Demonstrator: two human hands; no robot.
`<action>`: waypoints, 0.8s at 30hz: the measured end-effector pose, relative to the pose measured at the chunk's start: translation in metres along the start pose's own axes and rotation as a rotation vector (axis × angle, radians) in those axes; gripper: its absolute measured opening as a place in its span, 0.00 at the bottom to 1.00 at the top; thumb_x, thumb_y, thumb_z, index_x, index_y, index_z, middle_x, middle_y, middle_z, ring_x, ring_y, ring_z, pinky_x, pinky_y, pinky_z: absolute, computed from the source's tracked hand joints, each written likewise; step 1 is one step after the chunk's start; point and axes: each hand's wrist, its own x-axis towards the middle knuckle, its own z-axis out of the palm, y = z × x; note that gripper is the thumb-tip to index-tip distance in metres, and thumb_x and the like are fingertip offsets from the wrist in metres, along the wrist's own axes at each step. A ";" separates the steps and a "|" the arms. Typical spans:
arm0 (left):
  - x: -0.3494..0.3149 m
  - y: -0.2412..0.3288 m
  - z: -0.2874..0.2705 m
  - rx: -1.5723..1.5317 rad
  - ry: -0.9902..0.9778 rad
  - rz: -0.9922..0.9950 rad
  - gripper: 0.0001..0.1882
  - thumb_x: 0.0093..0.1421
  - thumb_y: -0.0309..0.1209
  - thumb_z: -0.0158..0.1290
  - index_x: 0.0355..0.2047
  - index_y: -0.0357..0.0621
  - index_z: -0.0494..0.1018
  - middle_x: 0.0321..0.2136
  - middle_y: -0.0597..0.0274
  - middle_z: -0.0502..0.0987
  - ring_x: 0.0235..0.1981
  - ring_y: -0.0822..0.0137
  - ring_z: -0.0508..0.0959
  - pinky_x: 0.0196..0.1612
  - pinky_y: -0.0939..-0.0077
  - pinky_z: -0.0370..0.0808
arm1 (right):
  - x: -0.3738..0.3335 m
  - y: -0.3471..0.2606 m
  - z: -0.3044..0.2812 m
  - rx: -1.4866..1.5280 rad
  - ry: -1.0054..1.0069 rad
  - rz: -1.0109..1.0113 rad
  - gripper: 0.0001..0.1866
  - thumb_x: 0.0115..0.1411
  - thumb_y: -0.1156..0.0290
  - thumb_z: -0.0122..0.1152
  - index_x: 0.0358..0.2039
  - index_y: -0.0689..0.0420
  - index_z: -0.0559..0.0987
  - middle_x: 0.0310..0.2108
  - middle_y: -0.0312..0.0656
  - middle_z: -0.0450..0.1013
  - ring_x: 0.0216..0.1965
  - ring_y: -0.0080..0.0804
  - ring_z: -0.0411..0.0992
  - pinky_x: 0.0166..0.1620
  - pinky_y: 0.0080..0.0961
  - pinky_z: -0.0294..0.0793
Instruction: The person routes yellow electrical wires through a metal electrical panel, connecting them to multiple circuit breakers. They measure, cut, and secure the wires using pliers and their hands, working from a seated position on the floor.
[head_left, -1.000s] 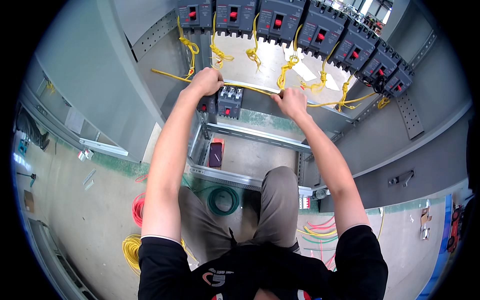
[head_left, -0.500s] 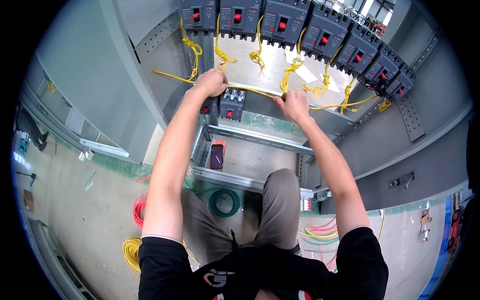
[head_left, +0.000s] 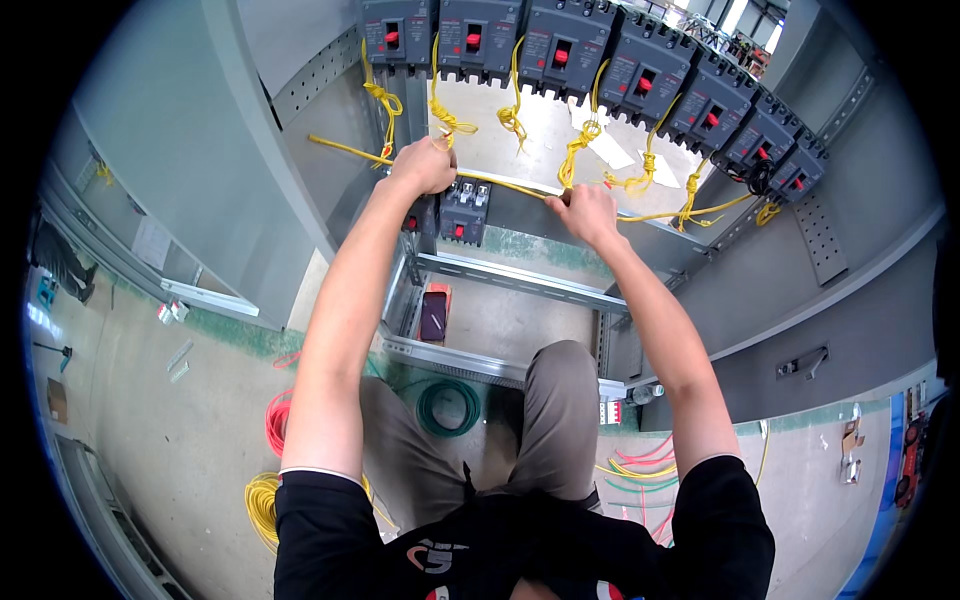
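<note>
A thick yellow wire runs sideways along a metal crossbar of the cabinet. My left hand is closed on it above two small circuit breakers. Farther right, my right hand grips the same wire, its thumb and fingers pinched together. The wire's left end sticks out past my left hand, and its right part runs on toward the cabinet's right side. Above hangs a row of several dark grey circuit breakers with red toggles. Knotted bundles of thin yellow wire dangle from them, close above my hands.
Grey cabinet panels stand on the left. Below my hands is a metal frame with a dark phone-like object inside. Coils of green wire, red wire and yellow wire lie on the floor.
Both hands keep their hold on the yellow wire in nearly the same places. The view has shifted only very slightly.
</note>
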 end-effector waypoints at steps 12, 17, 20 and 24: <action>0.044 -0.007 0.006 0.162 0.032 0.048 0.13 0.51 0.35 0.52 0.35 0.49 0.81 0.37 0.51 0.80 0.41 0.54 0.80 0.46 0.61 0.76 | 0.032 0.007 -0.011 0.080 0.053 -0.063 0.19 0.54 0.52 0.61 0.29 0.57 0.84 0.31 0.50 0.79 0.34 0.49 0.78 0.42 0.42 0.76; 0.062 -0.007 0.011 0.101 -0.119 0.083 0.15 0.53 0.34 0.48 0.37 0.48 0.81 0.39 0.50 0.80 0.43 0.53 0.79 0.48 0.62 0.74 | 0.071 0.025 -0.010 0.069 -0.260 -0.005 0.26 0.54 0.45 0.59 0.34 0.57 0.84 0.34 0.53 0.79 0.39 0.50 0.77 0.43 0.41 0.75; 0.072 -0.019 0.018 0.126 -0.154 0.119 0.15 0.53 0.34 0.48 0.38 0.50 0.81 0.40 0.52 0.80 0.44 0.54 0.79 0.48 0.62 0.75 | 0.094 0.009 0.006 0.078 -0.394 -0.114 0.30 0.57 0.40 0.54 0.38 0.57 0.83 0.37 0.53 0.78 0.42 0.49 0.77 0.45 0.39 0.74; 0.084 -0.023 0.031 0.097 -0.167 0.216 0.14 0.51 0.35 0.52 0.36 0.49 0.82 0.37 0.53 0.81 0.41 0.55 0.80 0.45 0.64 0.76 | 0.121 -0.043 0.050 0.490 -0.456 -0.245 0.28 0.62 0.44 0.51 0.47 0.56 0.80 0.38 0.48 0.79 0.41 0.36 0.75 0.46 0.32 0.71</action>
